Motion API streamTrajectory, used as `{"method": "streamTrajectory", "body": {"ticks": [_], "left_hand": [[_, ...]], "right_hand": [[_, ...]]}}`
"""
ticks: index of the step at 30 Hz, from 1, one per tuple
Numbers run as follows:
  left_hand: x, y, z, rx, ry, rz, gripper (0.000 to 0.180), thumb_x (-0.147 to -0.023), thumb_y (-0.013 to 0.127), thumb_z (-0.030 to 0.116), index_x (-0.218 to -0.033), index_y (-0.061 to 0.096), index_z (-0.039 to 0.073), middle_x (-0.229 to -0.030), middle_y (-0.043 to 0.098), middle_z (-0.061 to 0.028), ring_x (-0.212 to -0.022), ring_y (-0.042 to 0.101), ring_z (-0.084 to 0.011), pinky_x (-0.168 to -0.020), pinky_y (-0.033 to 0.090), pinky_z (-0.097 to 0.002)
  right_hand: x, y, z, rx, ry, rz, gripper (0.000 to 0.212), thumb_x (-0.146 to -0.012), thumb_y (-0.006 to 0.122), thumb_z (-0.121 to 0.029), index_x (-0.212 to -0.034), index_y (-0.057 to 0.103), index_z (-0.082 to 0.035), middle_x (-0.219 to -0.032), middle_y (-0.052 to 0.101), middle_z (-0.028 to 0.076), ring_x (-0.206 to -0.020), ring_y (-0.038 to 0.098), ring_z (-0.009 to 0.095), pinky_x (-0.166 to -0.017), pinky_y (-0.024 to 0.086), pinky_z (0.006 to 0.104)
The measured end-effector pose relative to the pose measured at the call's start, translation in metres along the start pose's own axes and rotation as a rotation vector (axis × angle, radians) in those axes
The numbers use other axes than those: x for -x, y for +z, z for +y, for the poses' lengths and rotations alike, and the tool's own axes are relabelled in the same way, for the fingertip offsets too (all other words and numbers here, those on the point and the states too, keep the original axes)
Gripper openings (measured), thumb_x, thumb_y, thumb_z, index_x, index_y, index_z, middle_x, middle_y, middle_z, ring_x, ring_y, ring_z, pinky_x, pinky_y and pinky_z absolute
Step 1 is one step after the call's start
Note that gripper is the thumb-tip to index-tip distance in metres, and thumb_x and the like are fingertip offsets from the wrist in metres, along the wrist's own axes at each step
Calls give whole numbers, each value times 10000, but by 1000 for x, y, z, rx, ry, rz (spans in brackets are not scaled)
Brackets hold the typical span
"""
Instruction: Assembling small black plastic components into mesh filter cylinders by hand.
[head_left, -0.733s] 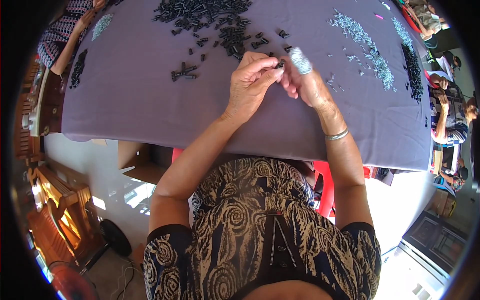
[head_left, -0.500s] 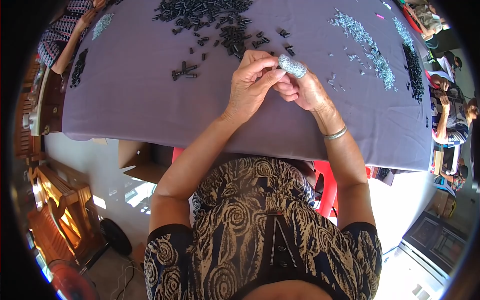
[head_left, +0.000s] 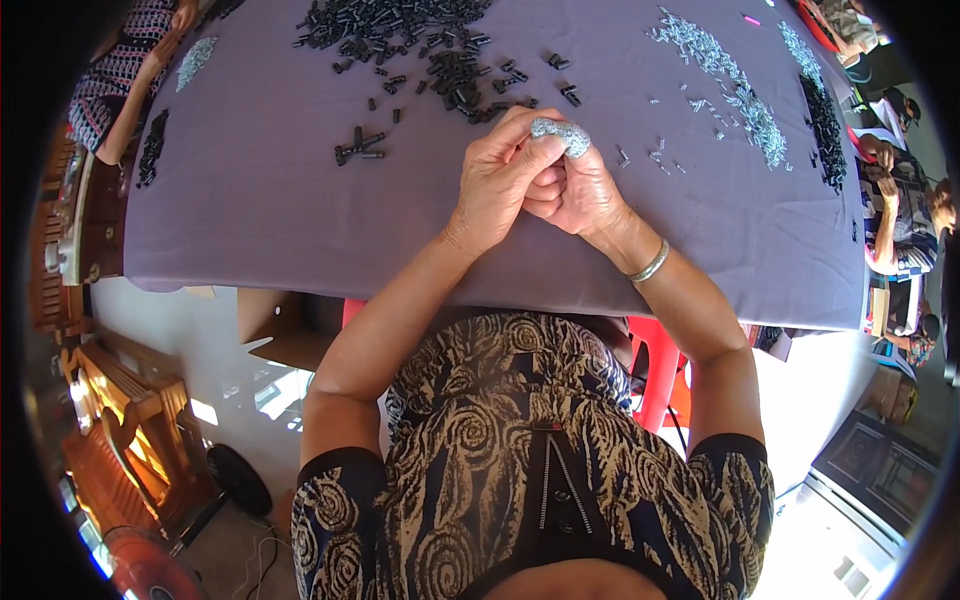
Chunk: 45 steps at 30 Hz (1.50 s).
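My left hand [head_left: 492, 183] and my right hand [head_left: 590, 198] meet above the near middle of the table, fingers closed and pressed together. A silver-grey speckled cover [head_left: 563, 134] wraps my right thumb, and my left thumb and fingertips lie against it. Whatever is pinched between the hands is hidden behind the fingers. Just beyond them spreads a heap of small black cylindrical parts [head_left: 458, 80]. A few more black parts [head_left: 360, 145] lie apart, to the left of my hands. Small silvery pins [head_left: 755, 120] are strewn to the right.
A purple-grey cloth [head_left: 250, 200] covers the table. Other people's arms [head_left: 125, 120] show at the far left and along the right edge [head_left: 885, 215]. A red stool [head_left: 655, 375], an open cardboard box [head_left: 285, 325] and a fan [head_left: 238, 478] stand below the table's near edge.
My right hand has shifted left and turned, its covered thumb now tipped toward my left hand. The two hands are pressed closer together. The view has shifted slightly.
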<state>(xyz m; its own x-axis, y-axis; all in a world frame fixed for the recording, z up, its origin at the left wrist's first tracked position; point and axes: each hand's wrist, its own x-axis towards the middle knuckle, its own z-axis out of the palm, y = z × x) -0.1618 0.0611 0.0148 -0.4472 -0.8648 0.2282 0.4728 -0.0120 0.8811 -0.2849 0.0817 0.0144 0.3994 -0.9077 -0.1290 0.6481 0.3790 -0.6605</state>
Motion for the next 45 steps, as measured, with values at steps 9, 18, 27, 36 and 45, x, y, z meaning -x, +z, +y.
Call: {"method": "streamTrajectory", "body": {"ticks": [9, 18, 27, 36, 45], "left_hand": [[-1, 3, 1, 75, 20, 69, 246, -853, 630, 81, -1073, 596, -23, -929, 506, 3, -828, 501, -60, -724, 436, -184], [1, -10, 11, -273, 282, 128, 122, -809, 652, 19, -925, 642, -18, -968, 564, -74, -761, 545, -102, -666, 459, -210], [26, -97, 63, -1313, 349, 306, 153, -759, 686, 81, -904, 661, 41, -816, 565, -99, -709, 580, -254, -639, 466, -334], [23, -106, 64, -1435, 376, 356, 251, -728, 707, 59, -970, 641, 45, -932, 553, -106, -820, 576, -258, -691, 473, -335], [3, -47, 44, -1155, 376, 162, 230, -733, 696, 42, -956, 642, 53, -898, 573, -91, -805, 577, -228, -696, 465, -300]], "right_hand": [[-3, 6, -3, -20, 52, -2, 362, -853, 543, -459, -743, 525, -114, -543, 304, -85, -433, 252, 49, -376, 205, 202], [0, 11, -15, 21, 118, 53, 503, -851, 418, -643, -718, 465, -160, -566, 299, -75, -454, 234, 39, -389, 153, 179], [-2, -15, -59, 248, -450, 484, 404, -903, 508, -430, -666, 406, -119, -545, 295, -34, -448, 232, 55, -386, 155, 210], [0, -33, -74, 1377, -576, 850, 189, -814, 676, -227, -866, 648, -48, -742, 642, 66, -648, 598, 135, -631, 490, 274], [-7, -29, -60, 1929, -494, 645, 135, -763, 671, -156, -817, 616, -45, -838, 606, 69, -724, 606, 283, -657, 489, 384]]}}
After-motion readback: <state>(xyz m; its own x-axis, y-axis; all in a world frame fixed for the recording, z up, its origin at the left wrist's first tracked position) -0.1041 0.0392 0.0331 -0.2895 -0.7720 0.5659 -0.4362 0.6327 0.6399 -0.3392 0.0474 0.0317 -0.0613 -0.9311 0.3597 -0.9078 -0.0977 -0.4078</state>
